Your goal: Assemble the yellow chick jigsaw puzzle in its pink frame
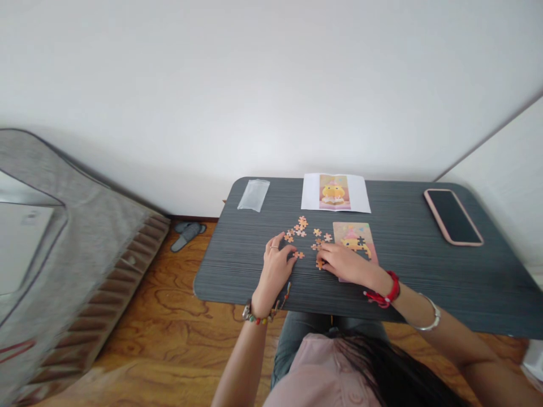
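Where the dark table [424, 265] comes nearest the seated person, both hands rest on its top among loose puzzle pieces. The left hand [275, 271] lies palm down, fingers loosely curled and gripping nothing I can see, its fingertips just beside one small orange piece [298, 255]. The right hand [345, 263] reaches in from the other side, its fingertips pressed down on a piece [319, 264] at the table top; whether it is pinched or merely touched I cannot tell. The heel of that hand covers the near edge of the partly built puzzle [355, 237], which shows a yellow figure on pink. Just beyond the hands, a scatter of loose pieces [302, 226] lies left of the puzzle. Farther back, at the table's far edge, a printed sheet [335, 193] shows the same yellow figure. To its left lies a clear plastic bag [253, 195], and well off to the right a phone [452, 217] in a pink case, screen dark.
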The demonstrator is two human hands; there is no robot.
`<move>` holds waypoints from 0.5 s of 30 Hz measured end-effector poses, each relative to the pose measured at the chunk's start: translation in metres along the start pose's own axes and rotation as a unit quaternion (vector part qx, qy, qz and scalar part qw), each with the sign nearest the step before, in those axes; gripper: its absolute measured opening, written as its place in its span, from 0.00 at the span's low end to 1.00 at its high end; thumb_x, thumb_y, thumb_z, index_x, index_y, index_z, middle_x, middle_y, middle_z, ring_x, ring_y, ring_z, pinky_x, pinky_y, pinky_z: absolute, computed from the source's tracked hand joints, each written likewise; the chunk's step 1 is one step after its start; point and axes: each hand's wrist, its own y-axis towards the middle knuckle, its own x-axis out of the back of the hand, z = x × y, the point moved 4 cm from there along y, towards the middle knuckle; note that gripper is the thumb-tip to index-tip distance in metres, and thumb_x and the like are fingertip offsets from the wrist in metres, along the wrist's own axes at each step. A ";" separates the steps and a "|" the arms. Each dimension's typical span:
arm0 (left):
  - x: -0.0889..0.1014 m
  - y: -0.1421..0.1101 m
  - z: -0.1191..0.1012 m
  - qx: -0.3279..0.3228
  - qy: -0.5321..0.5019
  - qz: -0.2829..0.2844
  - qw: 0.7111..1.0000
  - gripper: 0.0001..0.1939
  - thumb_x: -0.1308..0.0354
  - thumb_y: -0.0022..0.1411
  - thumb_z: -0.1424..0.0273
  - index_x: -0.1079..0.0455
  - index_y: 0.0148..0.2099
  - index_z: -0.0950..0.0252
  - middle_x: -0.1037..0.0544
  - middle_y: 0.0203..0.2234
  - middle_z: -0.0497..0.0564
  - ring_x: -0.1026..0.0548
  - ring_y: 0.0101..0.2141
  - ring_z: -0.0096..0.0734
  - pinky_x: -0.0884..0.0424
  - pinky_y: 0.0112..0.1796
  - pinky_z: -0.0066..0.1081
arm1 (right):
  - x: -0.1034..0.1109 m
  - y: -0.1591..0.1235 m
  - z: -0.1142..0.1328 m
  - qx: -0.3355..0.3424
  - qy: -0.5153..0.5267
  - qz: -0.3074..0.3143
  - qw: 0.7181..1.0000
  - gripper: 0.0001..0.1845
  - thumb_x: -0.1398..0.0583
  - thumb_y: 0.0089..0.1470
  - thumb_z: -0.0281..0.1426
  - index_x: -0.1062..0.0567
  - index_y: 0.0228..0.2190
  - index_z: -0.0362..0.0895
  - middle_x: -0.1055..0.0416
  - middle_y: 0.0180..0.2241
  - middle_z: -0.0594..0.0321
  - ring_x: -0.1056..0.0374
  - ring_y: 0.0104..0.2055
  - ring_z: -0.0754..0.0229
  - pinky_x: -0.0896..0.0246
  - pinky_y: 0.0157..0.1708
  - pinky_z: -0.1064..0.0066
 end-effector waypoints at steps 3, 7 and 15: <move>-0.001 -0.001 0.001 0.000 0.004 0.006 1.000 0.04 0.42 0.55 0.73 0.27 0.34 0.63 0.38 0.53 0.57 0.40 0.54 0.44 0.40 0.54 0.45 | 0.003 -0.004 -0.002 0.002 0.030 -0.002 1.000 0.07 0.44 0.53 0.23 0.27 0.34 0.42 0.32 0.37 0.56 0.34 0.39 0.57 0.39 0.40 0.66; -0.001 0.001 0.004 0.007 0.006 -0.002 1.000 0.07 0.41 0.54 0.73 0.28 0.38 0.63 0.37 0.53 0.57 0.39 0.53 0.45 0.39 0.53 0.45 | 0.014 -0.011 -0.025 -0.036 0.057 -0.052 0.996 0.11 0.44 0.52 0.22 0.27 0.39 0.42 0.32 0.37 0.57 0.34 0.40 0.57 0.40 0.41 0.67; -0.003 0.024 -0.003 -0.003 0.027 -0.021 0.999 0.14 0.42 0.52 0.78 0.28 0.42 0.62 0.38 0.54 0.58 0.40 0.54 0.47 0.37 0.52 0.46 | 0.029 -0.001 -0.061 -0.102 0.033 -0.085 0.991 0.10 0.43 0.52 0.24 0.27 0.37 0.42 0.32 0.38 0.56 0.34 0.39 0.58 0.41 0.40 0.69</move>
